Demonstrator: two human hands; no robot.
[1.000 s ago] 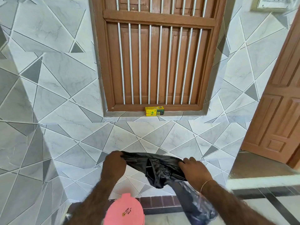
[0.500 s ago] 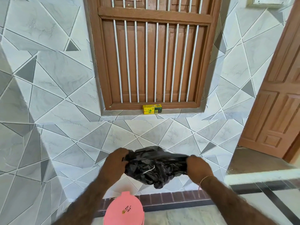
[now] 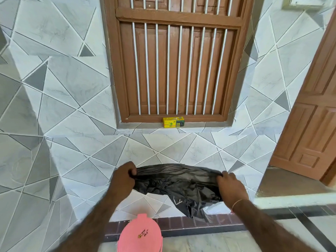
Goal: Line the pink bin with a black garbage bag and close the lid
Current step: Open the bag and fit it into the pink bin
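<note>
Between the two raised hands, one black garbage bag (image 3: pixel 174 180) hung stretched in the air in front of the tiled wall (image 3: pixel 54 106). Its plastic was thin, glossy and heavily creased, pulled into a wide band across the top, with a loose crumpled tail drooping toward the lower right. A few pale scuffs showed on its lower part. The left hand (image 3: pixel 123 179) was curled into a fist around the bag's left edge, thumb and fingers pinching the film. The right hand (image 3: pixel 230 186) gripped the opposite edge from above, fingers bent down over the plastic and bunching it. A thin thread band circled the right wrist.

Below the bag and nearer the left forearm stood one pink bin (image 3: pixel 140 233), seen from above. Its rounded pink lid (image 3: pixel 141 230) lay shut on top, with a small tab at the far rim and a little sticker with dark marks on its surface. The bag was well apart from the bin, not touching it.

Behind, one brown wooden window (image 3: pixel 178 60) with closed shutters carried a row of vertical metal bars, nine in the lower section. On its sill sat a single small yellow box (image 3: pixel 173 122) with green print. One brown panelled door (image 3: pixel 309 106) stood at the right edge. A strip of dark brick-coloured tiles ran along the foot of the wall, with marbled flooring under the bin.
</note>
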